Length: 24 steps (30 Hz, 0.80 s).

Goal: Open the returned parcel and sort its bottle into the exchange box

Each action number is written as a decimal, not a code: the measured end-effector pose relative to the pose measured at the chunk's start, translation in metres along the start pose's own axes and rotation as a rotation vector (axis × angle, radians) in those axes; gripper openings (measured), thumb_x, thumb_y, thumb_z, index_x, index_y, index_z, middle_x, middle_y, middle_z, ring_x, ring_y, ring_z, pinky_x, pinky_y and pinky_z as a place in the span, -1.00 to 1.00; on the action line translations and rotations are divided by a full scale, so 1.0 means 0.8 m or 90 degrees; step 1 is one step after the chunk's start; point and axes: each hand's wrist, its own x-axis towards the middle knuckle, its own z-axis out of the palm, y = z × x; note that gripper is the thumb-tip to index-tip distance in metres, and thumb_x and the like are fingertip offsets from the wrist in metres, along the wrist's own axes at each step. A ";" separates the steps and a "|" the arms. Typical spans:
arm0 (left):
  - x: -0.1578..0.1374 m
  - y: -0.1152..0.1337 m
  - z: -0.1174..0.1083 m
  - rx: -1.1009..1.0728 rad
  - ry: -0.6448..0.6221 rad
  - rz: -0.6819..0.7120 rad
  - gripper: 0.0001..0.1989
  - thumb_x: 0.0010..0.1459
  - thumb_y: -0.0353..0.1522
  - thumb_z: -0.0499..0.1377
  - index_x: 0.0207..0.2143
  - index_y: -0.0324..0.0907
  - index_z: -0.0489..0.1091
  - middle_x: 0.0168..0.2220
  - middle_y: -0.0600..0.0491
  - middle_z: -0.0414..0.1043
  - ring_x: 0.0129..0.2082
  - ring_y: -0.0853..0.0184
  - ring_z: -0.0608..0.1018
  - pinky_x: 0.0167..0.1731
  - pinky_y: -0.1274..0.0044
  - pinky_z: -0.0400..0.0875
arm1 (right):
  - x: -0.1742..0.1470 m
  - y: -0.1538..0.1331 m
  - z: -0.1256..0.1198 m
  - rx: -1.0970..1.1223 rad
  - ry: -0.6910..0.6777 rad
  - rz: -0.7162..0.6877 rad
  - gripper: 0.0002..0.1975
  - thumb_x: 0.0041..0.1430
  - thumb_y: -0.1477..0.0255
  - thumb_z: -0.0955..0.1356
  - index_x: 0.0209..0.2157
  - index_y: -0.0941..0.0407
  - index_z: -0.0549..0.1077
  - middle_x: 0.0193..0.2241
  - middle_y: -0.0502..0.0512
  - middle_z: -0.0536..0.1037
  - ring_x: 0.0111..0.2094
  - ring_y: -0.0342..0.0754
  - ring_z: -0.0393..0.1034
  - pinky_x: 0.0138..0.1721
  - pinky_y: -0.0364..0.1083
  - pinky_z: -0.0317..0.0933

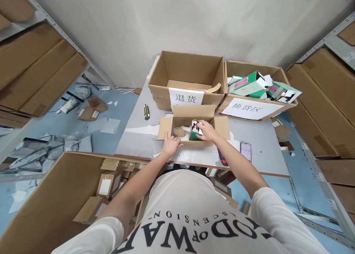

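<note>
White shirt cloth (191, 209) fills the bottom, nearest of all. Two bare arms reach to one small brown cardboard box (191, 126) with four open flaps, near the table's (266, 150) front edge. My left hand (170, 145) lies flat on its front wall. My right hand (206, 131) grips a green and white carton (195, 132) inside it. Two bigger boxes (188, 80) stand behind, leaving little room.
</note>
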 end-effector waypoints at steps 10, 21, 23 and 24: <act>0.010 -0.008 -0.001 0.005 0.003 -0.005 -0.79 0.23 -0.22 0.14 -0.34 -0.13 0.49 -0.33 -0.06 0.56 -0.21 0.14 0.50 0.23 -0.03 -0.15 | 0.006 0.004 0.009 -0.003 0.004 0.003 -0.71 0.02 0.35 0.40 -0.19 0.12 0.41 -0.03 0.25 0.36 -0.08 0.10 0.30 -0.06 0.00 0.22; 0.015 -0.015 -0.005 0.015 -0.008 0.000 -0.78 0.24 -0.22 0.13 -0.34 -0.13 0.48 -0.33 -0.05 0.56 -0.21 0.15 0.50 0.25 -0.02 -0.17 | 0.013 0.008 0.023 0.011 0.010 0.005 -0.69 0.03 0.35 0.40 -0.15 0.13 0.40 0.01 0.28 0.34 -0.01 0.12 0.28 0.01 0.03 0.20; 0.016 -0.017 -0.005 0.016 -0.010 0.001 -0.79 0.23 -0.21 0.15 -0.34 -0.13 0.48 -0.33 -0.05 0.56 -0.21 0.16 0.50 0.25 -0.01 -0.16 | 0.015 0.009 0.026 0.013 0.012 0.002 -0.69 0.03 0.35 0.40 -0.17 0.14 0.41 0.01 0.28 0.35 -0.02 0.12 0.29 0.00 0.03 0.21; 0.016 -0.018 -0.005 0.018 -0.011 0.003 -0.79 0.22 -0.20 0.16 -0.34 -0.13 0.47 -0.33 -0.04 0.56 -0.21 0.16 0.50 0.25 -0.01 -0.16 | 0.015 0.009 0.027 0.015 0.014 0.000 -0.70 0.03 0.35 0.40 -0.17 0.13 0.41 0.01 0.28 0.35 -0.02 0.12 0.29 0.00 0.04 0.22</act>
